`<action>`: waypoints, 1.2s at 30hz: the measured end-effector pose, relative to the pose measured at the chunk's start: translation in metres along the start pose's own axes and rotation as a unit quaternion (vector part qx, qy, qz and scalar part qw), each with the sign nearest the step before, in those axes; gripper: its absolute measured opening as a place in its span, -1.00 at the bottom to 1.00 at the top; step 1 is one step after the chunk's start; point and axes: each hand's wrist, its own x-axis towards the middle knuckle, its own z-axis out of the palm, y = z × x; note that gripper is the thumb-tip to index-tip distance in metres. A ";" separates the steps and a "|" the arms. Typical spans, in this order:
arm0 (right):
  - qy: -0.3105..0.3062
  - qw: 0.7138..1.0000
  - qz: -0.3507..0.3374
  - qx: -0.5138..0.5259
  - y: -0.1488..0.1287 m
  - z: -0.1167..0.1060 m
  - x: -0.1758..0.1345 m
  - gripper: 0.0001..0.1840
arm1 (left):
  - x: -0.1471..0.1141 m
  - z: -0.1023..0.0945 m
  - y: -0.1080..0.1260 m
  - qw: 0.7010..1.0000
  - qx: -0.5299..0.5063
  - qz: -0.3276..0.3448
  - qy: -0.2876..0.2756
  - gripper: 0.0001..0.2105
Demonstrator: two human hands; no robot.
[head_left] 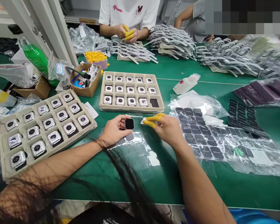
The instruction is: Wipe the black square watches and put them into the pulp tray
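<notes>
Between the thumb and fingers of my left hand (pixel 115 129) is a smartwatch case (pixel 129 123), its black screen facing up. Just to the right, my right hand (pixel 164 126), with yellow finger cots on its fingertips, pinches a small white wipe (pixel 143 121). Under both hands lies a clear plastic film sheet (pixel 135 152) with a few dark squares on it. Beyond them stands a beige tray (pixel 130 109) of watch cases, backs up, with one front-right pocket holding no watch. A second beige tray (pixel 46 154) of watch cases sits at the left.
A white squeeze bottle (pixel 186 84) lies behind sheets of dark square films (pixel 196 130) on the right. A cardboard box (pixel 85 88) of tools and a green bottle (pixel 35 56) stand at the back left. Across the table a co-worker's hands (pixel 128 32) work near stacked grey straps (pixel 172 42).
</notes>
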 end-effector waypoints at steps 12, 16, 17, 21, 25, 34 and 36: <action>0.032 0.979 -0.140 0.144 -0.028 0.031 -0.002 -0.93 | 0.000 0.002 -0.002 1.000 0.006 -0.014 -0.017 -0.42; 0.043 0.983 -0.114 0.140 -0.025 0.028 -0.001 -0.91 | -0.002 0.002 0.000 1.000 -0.007 -0.021 -0.006 -0.43; 0.034 0.981 -0.118 0.152 -0.026 0.027 -0.001 -0.90 | -0.003 0.002 0.000 1.000 -0.011 -0.023 -0.007 -0.41; 0.005 0.981 -0.080 0.178 -0.028 0.028 0.001 -0.82 | -0.002 0.003 0.002 0.999 -0.024 -0.028 -0.003 -0.41; 0.007 0.978 -0.066 0.198 -0.031 0.032 0.001 -0.69 | -0.002 0.003 0.004 0.999 -0.037 -0.033 0.011 -0.42; 0.068 0.996 0.031 0.043 -0.014 0.022 -0.006 -0.62 | 0.004 -0.002 0.011 0.989 -0.131 -0.067 0.006 -0.27; -0.028 0.996 -0.040 0.070 -0.011 0.018 -0.014 -0.54 | 0.008 -0.002 0.011 0.979 -0.191 -0.060 0.027 -0.24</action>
